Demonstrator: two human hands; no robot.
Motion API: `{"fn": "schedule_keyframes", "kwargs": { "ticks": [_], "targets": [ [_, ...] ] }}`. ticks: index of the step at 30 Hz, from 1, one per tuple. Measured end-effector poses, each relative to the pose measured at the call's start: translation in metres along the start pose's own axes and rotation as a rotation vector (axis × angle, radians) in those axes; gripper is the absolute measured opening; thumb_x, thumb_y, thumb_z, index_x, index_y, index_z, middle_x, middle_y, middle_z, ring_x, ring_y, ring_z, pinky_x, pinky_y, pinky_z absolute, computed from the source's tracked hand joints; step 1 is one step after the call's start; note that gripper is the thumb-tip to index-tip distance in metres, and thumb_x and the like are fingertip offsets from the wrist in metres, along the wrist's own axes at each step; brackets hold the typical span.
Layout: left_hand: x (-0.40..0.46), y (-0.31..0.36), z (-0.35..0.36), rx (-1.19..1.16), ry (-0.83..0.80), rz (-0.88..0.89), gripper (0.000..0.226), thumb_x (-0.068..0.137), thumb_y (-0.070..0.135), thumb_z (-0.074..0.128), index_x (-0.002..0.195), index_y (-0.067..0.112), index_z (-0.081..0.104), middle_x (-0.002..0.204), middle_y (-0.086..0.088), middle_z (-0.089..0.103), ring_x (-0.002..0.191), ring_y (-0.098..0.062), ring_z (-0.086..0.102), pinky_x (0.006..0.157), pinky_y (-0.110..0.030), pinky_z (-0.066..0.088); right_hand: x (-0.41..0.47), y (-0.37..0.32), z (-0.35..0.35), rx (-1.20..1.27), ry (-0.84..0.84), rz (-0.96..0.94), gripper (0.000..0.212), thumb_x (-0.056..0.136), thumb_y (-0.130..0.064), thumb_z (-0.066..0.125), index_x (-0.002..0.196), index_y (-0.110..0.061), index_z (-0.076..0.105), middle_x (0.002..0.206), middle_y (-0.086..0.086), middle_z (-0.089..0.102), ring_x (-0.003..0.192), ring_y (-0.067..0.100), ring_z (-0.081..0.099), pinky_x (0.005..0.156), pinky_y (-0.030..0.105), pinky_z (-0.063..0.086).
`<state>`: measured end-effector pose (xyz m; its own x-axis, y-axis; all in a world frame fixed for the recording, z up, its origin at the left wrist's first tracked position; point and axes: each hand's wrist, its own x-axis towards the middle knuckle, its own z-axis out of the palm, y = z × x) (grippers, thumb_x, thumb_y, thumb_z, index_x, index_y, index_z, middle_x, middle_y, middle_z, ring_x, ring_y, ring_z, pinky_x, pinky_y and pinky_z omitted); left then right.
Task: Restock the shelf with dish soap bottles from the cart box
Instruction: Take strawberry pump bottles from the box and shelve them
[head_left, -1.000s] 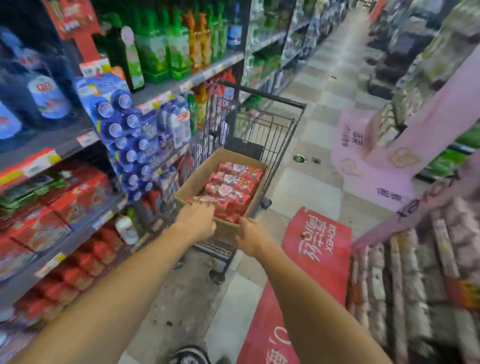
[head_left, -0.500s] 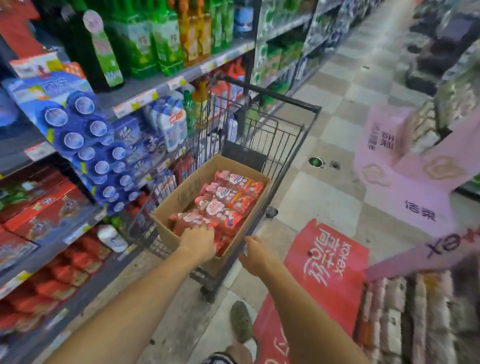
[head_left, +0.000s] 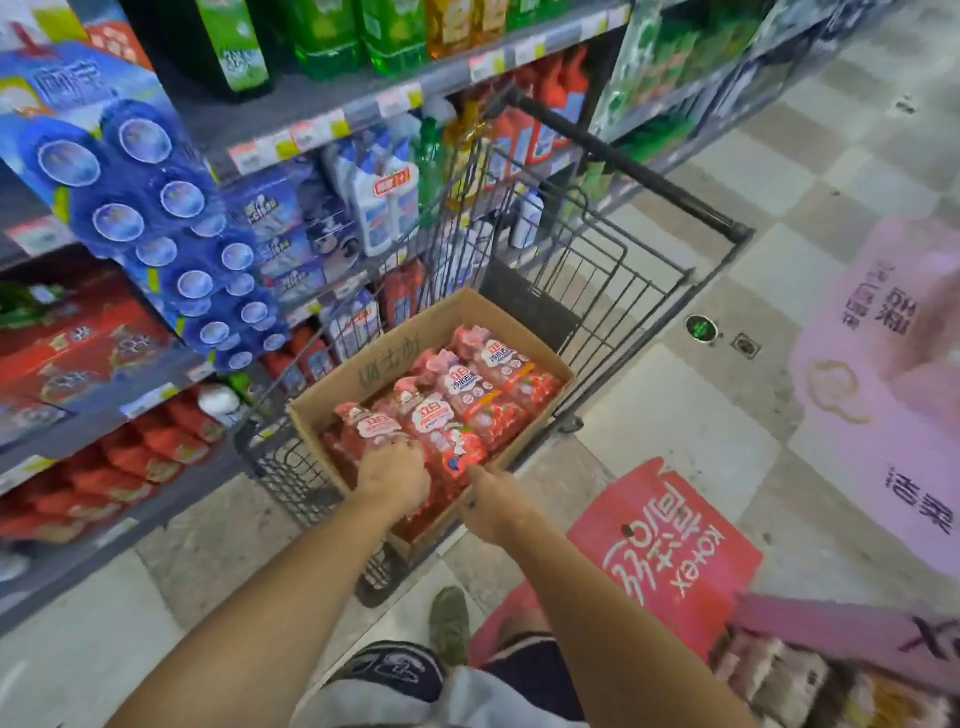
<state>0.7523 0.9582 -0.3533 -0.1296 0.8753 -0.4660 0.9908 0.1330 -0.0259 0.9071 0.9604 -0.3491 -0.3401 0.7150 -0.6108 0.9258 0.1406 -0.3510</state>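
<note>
One cart (head_left: 613, 270), one box (head_left: 363, 379), two hands (head_left: 395, 475).

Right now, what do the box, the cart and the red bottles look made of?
Box: plain brown cardboard, matte, with a raw cut rim. Cart: dark wire, probably coated metal, in a thin grid. Red bottles: likely plastic with glossy printed labels that catch the light; blur leaves this uncertain.
</note>
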Motion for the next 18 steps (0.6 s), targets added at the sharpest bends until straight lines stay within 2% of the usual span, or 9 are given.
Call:
{"fn": "schedule_keyframes", "kwargs": {
  "ticks": [6,10,13,15,18],
  "targets": [
    [0.021,-0.008,-0.002,-0.114,-0.019,-0.090,0.035,0.093,0.027,0.051,0.123,0.011,0.060,0.123,-0.008,0.065,0.114,-0.026,0.062,0.094,-0.036,0.049,0.052,-0.008,-0.021,-0.128,-0.134,-0.028,0.045,0.098,-0.036,0.053,0.133,-0.009,0.051,0.127,0.014,0.059,0.121,0.034,0.056,0.104,0.046,0.047],
    [0.039,-0.020,0.009,-0.213,-0.063,-0.178,0.036,0.091,0.030,0.050,0.123,0.017,0.060,0.122,-0.005,0.066,0.112,-0.025,0.063,0.093,-0.036,0.053,0.097,-0.009,-0.029,-0.233,-0.255,-0.048,0.054,0.097,-0.043,0.051,0.140,-0.011,0.047,0.135,0.013,0.056,0.129,0.035,0.052,0.108,0.043,0.043],
    [0.059,-0.027,0.006,-0.293,-0.169,-0.250,0.036,0.092,0.027,0.050,0.125,0.017,0.062,0.123,-0.004,0.066,0.113,-0.024,0.064,0.093,-0.036,0.053,0.132,-0.012,-0.041,-0.286,-0.327,-0.062,0.048,0.101,-0.031,0.051,0.142,-0.007,0.049,0.142,0.016,0.052,0.133,0.036,0.048,0.110,0.041,0.041],
    [0.075,-0.030,0.005,-0.330,-0.256,-0.320,0.034,0.093,0.023,0.049,0.122,0.013,0.063,0.123,-0.006,0.066,0.113,-0.025,0.064,0.091,-0.036,0.052,0.159,-0.012,-0.046,-0.237,-0.343,-0.018,0.053,0.100,-0.033,0.052,0.144,-0.003,0.045,0.144,0.019,0.050,0.133,0.035,0.047,0.109,0.039,0.040],
    [0.104,-0.033,0.000,-0.402,-0.314,-0.400,0.032,0.096,0.023,0.049,0.123,0.010,0.062,0.127,-0.011,0.063,0.118,-0.029,0.060,0.092,-0.039,0.051,0.202,-0.017,-0.047,-0.119,-0.301,0.093,0.073,0.095,-0.041,0.058,0.150,0.000,0.031,0.144,0.019,0.050,0.131,0.034,0.051,0.107,0.040,0.043]
  ]
}}
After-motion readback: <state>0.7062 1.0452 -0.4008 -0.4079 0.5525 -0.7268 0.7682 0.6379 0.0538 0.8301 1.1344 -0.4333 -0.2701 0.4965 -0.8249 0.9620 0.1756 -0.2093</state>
